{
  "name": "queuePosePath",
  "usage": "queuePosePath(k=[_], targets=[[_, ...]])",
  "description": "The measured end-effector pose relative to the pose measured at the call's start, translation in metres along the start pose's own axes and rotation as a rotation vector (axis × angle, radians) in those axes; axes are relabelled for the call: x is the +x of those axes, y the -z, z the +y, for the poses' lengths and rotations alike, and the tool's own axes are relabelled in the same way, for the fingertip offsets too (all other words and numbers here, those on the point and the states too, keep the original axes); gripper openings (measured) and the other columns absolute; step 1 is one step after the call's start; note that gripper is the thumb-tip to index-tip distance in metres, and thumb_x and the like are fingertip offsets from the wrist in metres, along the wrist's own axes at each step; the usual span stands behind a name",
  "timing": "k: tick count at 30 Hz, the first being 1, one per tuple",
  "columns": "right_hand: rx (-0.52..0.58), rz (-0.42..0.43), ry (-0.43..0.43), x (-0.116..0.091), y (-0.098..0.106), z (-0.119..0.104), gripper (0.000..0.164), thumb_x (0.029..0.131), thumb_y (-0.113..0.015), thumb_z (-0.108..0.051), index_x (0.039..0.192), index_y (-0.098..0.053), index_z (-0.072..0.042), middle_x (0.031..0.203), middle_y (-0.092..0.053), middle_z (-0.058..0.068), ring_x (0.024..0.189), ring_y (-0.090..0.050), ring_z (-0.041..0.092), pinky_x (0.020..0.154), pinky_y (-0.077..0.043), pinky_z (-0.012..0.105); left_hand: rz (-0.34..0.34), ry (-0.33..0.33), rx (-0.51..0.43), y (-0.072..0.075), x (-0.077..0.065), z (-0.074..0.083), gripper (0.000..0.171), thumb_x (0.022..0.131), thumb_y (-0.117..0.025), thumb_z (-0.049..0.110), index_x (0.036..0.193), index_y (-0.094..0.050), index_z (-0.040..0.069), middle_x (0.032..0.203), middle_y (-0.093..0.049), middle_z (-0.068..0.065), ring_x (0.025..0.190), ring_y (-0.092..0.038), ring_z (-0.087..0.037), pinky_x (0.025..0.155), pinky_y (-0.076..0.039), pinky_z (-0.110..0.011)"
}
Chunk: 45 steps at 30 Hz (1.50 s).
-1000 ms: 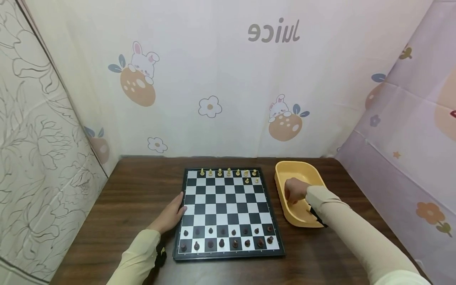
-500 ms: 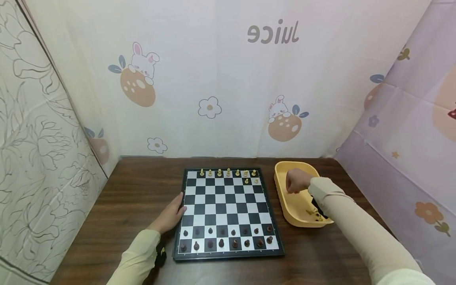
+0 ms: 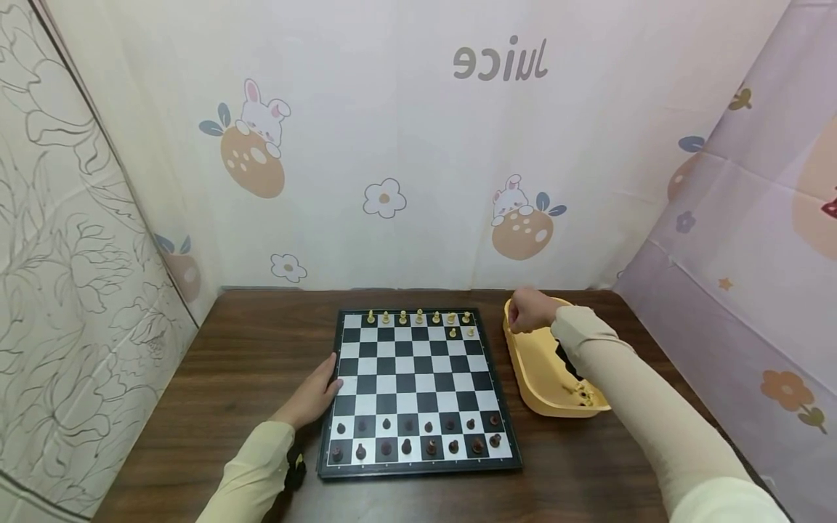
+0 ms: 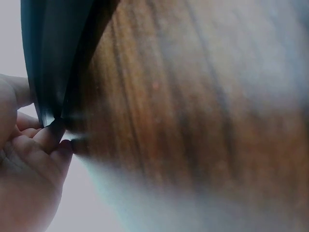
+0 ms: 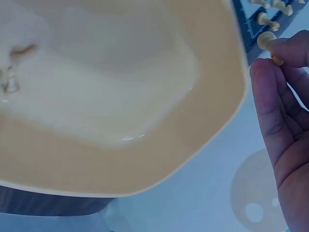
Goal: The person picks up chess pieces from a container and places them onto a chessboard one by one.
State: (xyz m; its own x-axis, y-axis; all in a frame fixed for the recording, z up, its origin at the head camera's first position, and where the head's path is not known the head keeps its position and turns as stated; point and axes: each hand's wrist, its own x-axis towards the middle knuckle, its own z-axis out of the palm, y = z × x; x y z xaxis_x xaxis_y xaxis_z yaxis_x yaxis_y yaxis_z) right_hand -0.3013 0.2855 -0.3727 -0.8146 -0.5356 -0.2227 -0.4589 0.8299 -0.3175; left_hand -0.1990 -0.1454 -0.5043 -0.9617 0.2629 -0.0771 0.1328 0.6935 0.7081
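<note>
A black-and-white chessboard [image 3: 413, 378] lies on the table, with dark chess pieces [image 3: 407, 445] in two rows at the near end. Pale yellow chess pieces [image 3: 420, 316] stand along the far end. At the board's left edge, my left hand [image 3: 312, 396] grips the frame; the left wrist view shows its fingers [image 4: 50, 137] against the dark edge. Over the far left rim of the yellow tray [image 3: 538, 363], my right hand [image 3: 532, 310] pinches a pale yellow chess piece [image 5: 266, 40] between thumb and fingertips.
Several more yellow pieces [image 3: 580, 394] lie in the tray's near right corner, partly behind the right sleeve [image 3: 628, 378]. The wooden table [image 3: 261, 341] ends against a printed curtain [image 3: 392, 240] at the back. Another curtain hangs at the right.
My right hand has risen from inside the tray and moved away and left to its far rim, carrying a chess piece. The left hand and board stay in place.
</note>
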Motion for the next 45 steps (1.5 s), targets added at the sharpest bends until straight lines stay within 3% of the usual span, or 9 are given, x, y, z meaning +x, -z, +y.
queuePosePath(k=[8,15,31,41,45], targets=[[-0.033,-0.048,-0.076,0.025,0.006,-0.021,0.022,0.079,-0.072,-0.005,0.059,-0.067,-0.010,0.051,-0.057,-0.003,0.048,-0.051,0.010,0.048,-0.043,0.023,0.002,0.015,0.003,0.001,0.000,-0.001,0.062,0.100,-0.048,0.013,0.149,-0.015,-0.006,0.153,-0.020,-0.025,0.139,-0.021,-0.039,0.111,-0.020,-0.053],[-0.049,-0.069,-0.114,0.046,0.003,-0.033,0.016,0.080,-0.070,-0.007,0.065,-0.069,-0.011,0.059,-0.060,-0.002,0.053,-0.054,0.012,0.050,-0.047,0.024,0.007,0.019,-0.005,0.002,-0.002,0.000,0.062,0.100,-0.048,0.013,0.149,-0.015,-0.006,0.153,-0.020,-0.025,0.140,-0.021,-0.039,0.112,-0.020,-0.053],[-0.063,-0.122,-0.111,0.086,-0.003,-0.071,0.014,0.082,-0.070,-0.005,0.069,-0.071,-0.009,0.065,-0.066,0.002,0.055,-0.057,0.012,0.052,-0.049,0.024,0.015,0.005,-0.006,0.004,0.003,-0.004,0.063,0.099,-0.050,0.013,0.149,-0.016,-0.006,0.153,-0.021,-0.025,0.139,-0.022,-0.039,0.112,-0.021,-0.052],[-0.068,-0.147,-0.086,0.107,-0.020,-0.086,0.008,0.079,-0.072,-0.003,0.072,-0.072,-0.006,0.065,-0.065,0.002,0.054,-0.059,0.012,0.051,-0.050,0.022,0.011,0.011,-0.016,0.003,0.001,-0.003,0.062,0.100,-0.049,0.013,0.149,-0.016,-0.005,0.153,-0.022,-0.025,0.139,-0.023,-0.039,0.112,-0.021,-0.052],[-0.077,-0.160,-0.093,0.112,-0.028,-0.085,0.007,0.079,-0.072,-0.001,0.074,-0.073,-0.005,0.066,-0.065,0.002,0.052,-0.058,0.011,0.050,-0.050,0.022,0.029,-0.027,-0.011,0.002,0.000,-0.002,0.061,0.099,-0.048,0.013,0.148,-0.018,-0.008,0.151,-0.024,-0.028,0.137,-0.025,-0.042,0.110,-0.024,-0.055]])
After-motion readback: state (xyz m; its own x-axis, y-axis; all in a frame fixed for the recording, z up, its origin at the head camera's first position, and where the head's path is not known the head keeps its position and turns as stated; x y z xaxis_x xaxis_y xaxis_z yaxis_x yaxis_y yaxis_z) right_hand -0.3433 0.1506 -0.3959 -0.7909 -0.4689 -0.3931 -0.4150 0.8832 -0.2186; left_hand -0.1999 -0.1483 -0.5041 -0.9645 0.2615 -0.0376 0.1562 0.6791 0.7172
